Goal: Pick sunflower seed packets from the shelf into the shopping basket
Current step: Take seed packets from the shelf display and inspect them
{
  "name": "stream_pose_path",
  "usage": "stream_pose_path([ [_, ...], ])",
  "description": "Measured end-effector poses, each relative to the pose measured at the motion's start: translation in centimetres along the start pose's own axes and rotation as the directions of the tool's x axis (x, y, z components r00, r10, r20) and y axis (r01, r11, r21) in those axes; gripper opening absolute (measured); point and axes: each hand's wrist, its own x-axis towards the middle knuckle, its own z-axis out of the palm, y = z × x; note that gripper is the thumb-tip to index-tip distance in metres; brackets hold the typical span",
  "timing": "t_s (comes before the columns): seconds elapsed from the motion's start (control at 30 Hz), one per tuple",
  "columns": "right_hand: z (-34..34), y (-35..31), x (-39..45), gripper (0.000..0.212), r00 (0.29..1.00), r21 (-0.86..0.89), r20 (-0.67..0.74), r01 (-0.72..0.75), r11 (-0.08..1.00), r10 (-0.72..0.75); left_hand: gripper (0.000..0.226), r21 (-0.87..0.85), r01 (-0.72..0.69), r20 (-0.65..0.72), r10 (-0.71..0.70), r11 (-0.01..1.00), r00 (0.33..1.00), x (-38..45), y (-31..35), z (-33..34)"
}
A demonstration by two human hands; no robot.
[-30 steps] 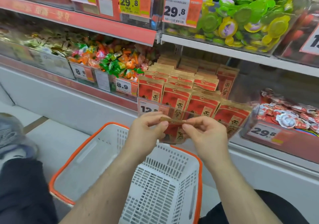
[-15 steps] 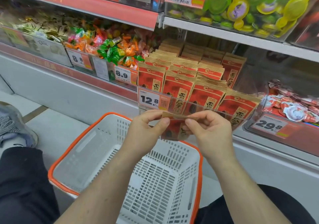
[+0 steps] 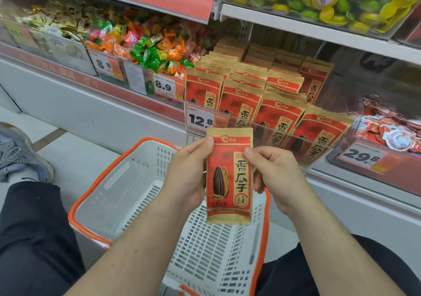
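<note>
A red and tan sunflower seed packet stands upright over the white shopping basket with its orange rim. My left hand grips its left edge, thumb on the front near the top. My right hand pinches its right edge, thumb on the front. Its printed face is turned toward me. Rows of the same seed packets stand in a clear-fronted shelf bin just behind, with a 12.8 price tag.
Wrapped candies fill the bins to the left, above an 8.9 tag. Small red and white snack packs lie in the bin at right. Green and yellow items sit on the upper shelf. My dark-trousered knees flank the basket; a grey shoe is at left.
The packet was held edge-on with only its top seam visible; now it is tilted up so its full front faces me, and it sits a little lower over the basket.
</note>
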Motion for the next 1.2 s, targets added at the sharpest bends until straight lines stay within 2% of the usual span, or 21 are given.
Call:
stream_pose_path([
  [0.33, -0.1, 0.1, 0.2, 0.031, 0.999, 0.080, -0.035, 0.004, 0.997, -0.001, 0.028, 0.001, 0.066, 0.148, -0.065, 0.998, 0.987, -0.6, -0.7, -0.2],
  [0.5, -0.6, 0.2, 0.3, 0.027, 0.994, 0.099, 0.090, -0.065, 0.993, 0.056, 0.029, -0.035, 0.074, 0.106, -0.070, 0.997, 0.992, -0.3, -0.2, -0.1],
  [0.63, -0.9, 0.3, 0.2, 0.038, 0.969, -0.040, 0.225, -0.099, 0.994, 0.106, 0.028, -0.092, 0.083, 0.085, -0.076, 0.992, 0.993, 0.0, 0.5, -0.2],
  [0.73, -0.8, 0.4, 0.3, 0.040, 0.969, -0.034, 0.228, -0.085, 0.996, 0.091, 0.031, -0.091, 0.082, 0.110, -0.072, 0.992, 0.991, -0.1, 0.7, -0.3],
  [0.9, -0.9, 0.7, 0.5, 0.045, 0.976, 0.062, 0.203, -0.091, 0.994, 0.077, 0.040, -0.063, 0.077, 0.244, -0.059, 0.995, 0.968, -0.5, 0.5, -0.5],
  [1.03, -1.4, 0.5, 0.2, 0.044, 0.931, 0.059, 0.352, -0.126, 0.990, 0.097, 0.035, -0.115, 0.117, 0.218, -0.090, 0.986, 0.972, -0.4, 0.7, -0.5],
  [1.2, -1.6, 0.6, 0.0, 0.067, 0.844, 0.120, 0.533, -0.139, 0.983, 0.054, 0.033, -0.141, 0.139, 0.186, -0.111, 0.980, 0.976, -0.3, 0.7, -0.8],
])
